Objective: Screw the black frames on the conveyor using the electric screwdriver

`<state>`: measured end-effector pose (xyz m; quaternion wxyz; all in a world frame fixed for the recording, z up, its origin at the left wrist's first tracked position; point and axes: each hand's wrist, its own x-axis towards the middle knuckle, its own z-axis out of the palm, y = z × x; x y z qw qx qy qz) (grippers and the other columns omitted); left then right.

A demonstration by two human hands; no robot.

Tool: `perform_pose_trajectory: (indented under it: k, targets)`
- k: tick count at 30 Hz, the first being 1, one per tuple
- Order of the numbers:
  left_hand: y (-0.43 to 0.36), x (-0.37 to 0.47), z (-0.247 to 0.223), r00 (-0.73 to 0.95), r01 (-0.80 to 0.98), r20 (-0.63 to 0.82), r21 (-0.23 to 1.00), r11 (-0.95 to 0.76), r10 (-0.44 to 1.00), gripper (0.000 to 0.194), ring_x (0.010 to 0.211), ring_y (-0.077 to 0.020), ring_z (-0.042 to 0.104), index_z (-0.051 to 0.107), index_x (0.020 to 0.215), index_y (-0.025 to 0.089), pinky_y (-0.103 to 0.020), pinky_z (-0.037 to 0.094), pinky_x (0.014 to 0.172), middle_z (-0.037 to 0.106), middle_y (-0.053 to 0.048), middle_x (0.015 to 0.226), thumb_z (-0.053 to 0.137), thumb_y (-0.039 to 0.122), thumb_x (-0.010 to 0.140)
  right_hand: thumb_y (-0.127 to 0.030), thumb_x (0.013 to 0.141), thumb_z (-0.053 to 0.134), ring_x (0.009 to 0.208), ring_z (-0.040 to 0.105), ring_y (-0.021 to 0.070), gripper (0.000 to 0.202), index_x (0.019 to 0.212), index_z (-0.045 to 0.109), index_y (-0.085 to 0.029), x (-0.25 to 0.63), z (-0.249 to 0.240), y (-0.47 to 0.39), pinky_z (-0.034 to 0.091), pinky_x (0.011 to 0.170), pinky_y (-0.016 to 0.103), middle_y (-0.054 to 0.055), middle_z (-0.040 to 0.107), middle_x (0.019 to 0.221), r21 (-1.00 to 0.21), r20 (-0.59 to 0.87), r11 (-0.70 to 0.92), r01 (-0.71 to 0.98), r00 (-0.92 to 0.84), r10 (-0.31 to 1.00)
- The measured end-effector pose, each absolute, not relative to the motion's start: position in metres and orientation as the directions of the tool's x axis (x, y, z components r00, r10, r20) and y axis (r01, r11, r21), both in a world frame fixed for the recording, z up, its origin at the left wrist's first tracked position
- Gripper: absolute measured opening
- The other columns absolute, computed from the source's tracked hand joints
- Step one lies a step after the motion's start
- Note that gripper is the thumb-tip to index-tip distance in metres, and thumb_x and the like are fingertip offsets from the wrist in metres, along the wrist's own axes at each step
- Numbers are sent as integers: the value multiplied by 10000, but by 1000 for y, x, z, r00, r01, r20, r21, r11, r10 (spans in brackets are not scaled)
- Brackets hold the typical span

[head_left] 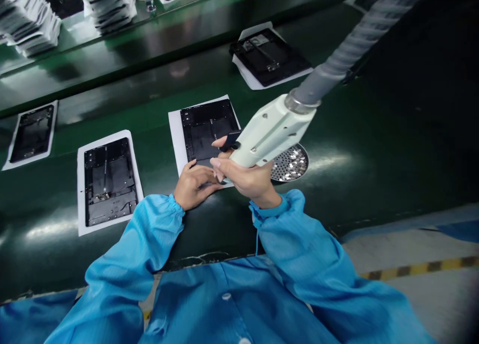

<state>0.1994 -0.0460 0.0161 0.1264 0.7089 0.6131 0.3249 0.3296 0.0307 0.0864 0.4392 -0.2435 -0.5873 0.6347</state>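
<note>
Wrapped around a pale green hand-held tool (275, 127) is my right hand (250, 177); the tool has a black lever and a grey corrugated hose (348, 55). Its lower end points at the near edge of a black tablet housing (204, 127), which lies on white sheet. At that same edge, my left hand (198, 184) rests with thumb and index finger drawn together beside the tool's end. Whatever lies between those fingertips is hidden. Partly behind the right hand sits a round perforated dish (279, 167) with many small shiny metal pieces (295, 164).
On the green work surface (355, 159), more black housings on white sheets lie at left (108, 182), far left (33, 134) and back right (273, 57). Stacks of white-wrapped sheets (108, 7) stand on the raised ledge behind. A yellow-black floor stripe (419, 269) shows lower right.
</note>
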Motion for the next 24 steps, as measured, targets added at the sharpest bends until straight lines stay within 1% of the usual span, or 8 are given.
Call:
perform_pose_trajectory:
  k: [4, 9, 12, 15, 20, 24]
  targets:
    - [-45, 199, 17, 47, 781, 312, 580, -230, 949, 188, 922, -186, 651, 702, 787, 228, -467, 324, 1086, 726, -17, 886, 643, 393, 854, -233, 674, 740, 458, 543, 109, 285, 913, 603, -162, 329, 86, 30, 527, 576, 321, -74, 549, 499, -958, 227, 102, -268, -491, 841]
    - [-45, 200, 18, 45, 791, 297, 573, -215, 954, 157, 947, -193, 645, 711, 813, 236, -463, 336, 1077, 726, -16, 872, 627, 360, 861, -327, 663, 774, 441, 527, 109, 341, 905, 586, -178, 328, 86, 30, 495, 513, 306, -72, 550, 487, -959, 206, 64, -277, -523, 827]
    - [-45, 200, 17, 43, 796, 288, 568, -207, 957, 158, 964, -200, 642, 711, 816, 237, -463, 337, 1078, 726, -20, 868, 620, 358, 861, -334, 659, 782, 447, 532, 115, 347, 899, 581, -183, 328, 85, 30, 510, 534, 320, -73, 548, 484, -961, 200, 64, -269, -520, 831]
    - [-45, 200, 15, 43, 787, 316, 574, -227, 948, 170, 977, -203, 641, 707, 824, 232, -463, 345, 1072, 723, -26, 885, 612, 366, 867, -320, 657, 784, 444, 536, 119, 350, 907, 579, -187, 328, 85, 30, 524, 550, 332, -73, 548, 488, -955, 215, 73, -287, -504, 836]
    - [-44, 201, 15, 23, 792, 304, 575, -203, 952, 157, 973, -199, 640, 701, 819, 232, -463, 346, 1074, 723, -22, 888, 640, 373, 844, -370, 651, 785, 447, 532, 127, 370, 905, 585, -190, 328, 84, 30, 526, 559, 353, -66, 546, 493, -962, 206, 85, -259, -486, 849]
    - [-44, 201, 16, 29, 787, 326, 576, -222, 945, 146, 944, -195, 644, 698, 801, 229, -464, 356, 1064, 721, -16, 842, 624, 346, 847, -321, 667, 777, 488, 554, 133, 338, 918, 599, -182, 329, 81, 30, 532, 592, 355, -58, 558, 516, -960, 224, 106, -261, -482, 847]
